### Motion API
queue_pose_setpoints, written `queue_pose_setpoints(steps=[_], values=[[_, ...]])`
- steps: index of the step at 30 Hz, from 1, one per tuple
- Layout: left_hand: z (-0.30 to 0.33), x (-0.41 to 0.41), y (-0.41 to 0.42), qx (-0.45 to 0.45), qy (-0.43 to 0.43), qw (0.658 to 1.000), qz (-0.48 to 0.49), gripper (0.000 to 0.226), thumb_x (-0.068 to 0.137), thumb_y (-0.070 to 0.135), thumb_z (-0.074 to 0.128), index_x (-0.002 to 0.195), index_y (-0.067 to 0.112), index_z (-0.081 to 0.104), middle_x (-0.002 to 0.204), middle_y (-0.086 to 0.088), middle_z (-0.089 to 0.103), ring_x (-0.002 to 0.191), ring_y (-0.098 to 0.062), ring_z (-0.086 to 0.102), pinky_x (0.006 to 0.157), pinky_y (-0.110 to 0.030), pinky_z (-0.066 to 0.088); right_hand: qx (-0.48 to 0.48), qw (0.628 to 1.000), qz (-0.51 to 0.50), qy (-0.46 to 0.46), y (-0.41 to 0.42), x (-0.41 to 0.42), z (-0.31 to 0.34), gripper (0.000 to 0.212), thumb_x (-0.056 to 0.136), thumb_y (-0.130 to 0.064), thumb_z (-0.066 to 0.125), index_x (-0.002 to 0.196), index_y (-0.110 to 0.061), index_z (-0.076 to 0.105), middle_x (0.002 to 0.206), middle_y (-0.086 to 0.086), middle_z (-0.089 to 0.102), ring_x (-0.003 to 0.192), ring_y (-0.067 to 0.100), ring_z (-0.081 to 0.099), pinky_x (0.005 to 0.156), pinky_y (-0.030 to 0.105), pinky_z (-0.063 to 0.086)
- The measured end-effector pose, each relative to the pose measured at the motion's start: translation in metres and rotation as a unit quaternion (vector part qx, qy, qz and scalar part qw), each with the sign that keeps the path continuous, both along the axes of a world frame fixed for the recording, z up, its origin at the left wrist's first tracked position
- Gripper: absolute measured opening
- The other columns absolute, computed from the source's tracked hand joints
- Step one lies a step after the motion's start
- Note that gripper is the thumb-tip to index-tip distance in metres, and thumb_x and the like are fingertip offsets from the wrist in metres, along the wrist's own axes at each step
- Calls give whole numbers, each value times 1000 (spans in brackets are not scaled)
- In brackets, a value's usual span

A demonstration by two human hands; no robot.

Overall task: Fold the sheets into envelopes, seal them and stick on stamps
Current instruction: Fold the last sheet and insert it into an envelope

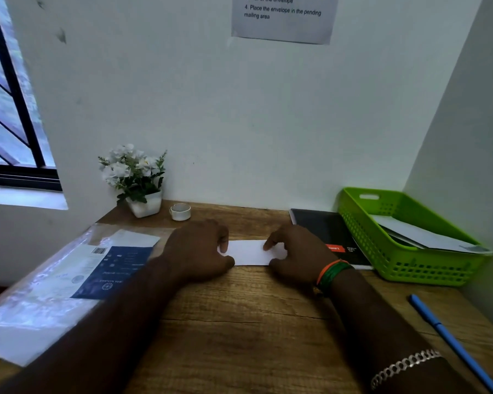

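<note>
A white folded sheet [246, 253] lies flat on the wooden desk [239, 322], a narrow strip between my hands. My left hand [199, 248] presses on its left end with fingers curled down and the thumb under the near edge. My right hand [296, 251] presses on its right end, the index fingertip on the paper's top. Both ends of the sheet are hidden under the hands. A small white tape roll [180, 212] stands behind, near the wall.
A plastic-wrapped pack of paper with a blue label [69, 277] lies at the left. A potted white flower [137, 180] stands at the back. A black notebook [330, 234], a green basket [404, 268] holding envelopes, and a blue pen [453, 342] are at the right.
</note>
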State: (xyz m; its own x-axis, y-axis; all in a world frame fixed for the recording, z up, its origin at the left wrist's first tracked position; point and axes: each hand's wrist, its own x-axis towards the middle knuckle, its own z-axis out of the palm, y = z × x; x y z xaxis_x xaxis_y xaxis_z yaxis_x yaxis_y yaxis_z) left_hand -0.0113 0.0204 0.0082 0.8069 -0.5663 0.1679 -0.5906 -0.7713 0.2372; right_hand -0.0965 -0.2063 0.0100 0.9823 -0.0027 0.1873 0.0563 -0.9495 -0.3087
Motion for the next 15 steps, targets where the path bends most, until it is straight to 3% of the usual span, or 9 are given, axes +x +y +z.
queue_pose_setpoints(steps=[2, 4, 7, 10, 15], values=[[-1, 1, -1, 3, -5, 1000, 6, 25, 76, 54, 69, 89, 35, 59, 100, 19, 57, 91, -5, 52, 69, -25, 44, -22, 1000, 8, 6, 9, 1, -3, 50, 82, -44, 65, 130, -32, 59, 137, -9, 56, 126, 13, 50, 110, 40, 41], [-3, 1, -2, 2, -7, 1000, 6, 25, 77, 53, 69, 91, 36, 58, 103, 19, 55, 95, -7, 53, 72, -27, 45, -41, 999, 8, 23, 15, 2, -7, 53, 91, -48, 56, 140, -29, 51, 148, -4, 49, 135, 20, 45, 113, 45, 39], [-7, 0, -6, -6, -7, 1000, -5, 33, 82, 48, 65, 114, 42, 59, 123, 16, 56, 112, -11, 53, 88, -33, 49, -80, 996, 0, 33, 18, 4, -12, 46, 96, -48, 45, 137, -29, 50, 135, 7, 57, 125, 28, 54, 102, 43, 47], [-14, -8, -17, -12, 5, 999, -38, 52, 95, 43, 54, 146, 36, 47, 151, 10, 48, 134, -15, 48, 107, -39, 44, -84, 995, -16, 45, 21, 6, -16, 48, 97, -46, 41, 141, -29, 44, 134, 10, 58, 125, 29, 53, 103, 44, 46], [-23, -19, -32, 32, 27, 996, -77, 59, 104, 40, 38, 161, 25, 28, 168, 3, 28, 153, -15, 29, 124, -38, 26, -102, 994, -17, 47, 27, 6, -21, 48, 100, -41, 36, 146, -28, 39, 138, 8, 55, 129, 28, 49, 103, 47, 45]])
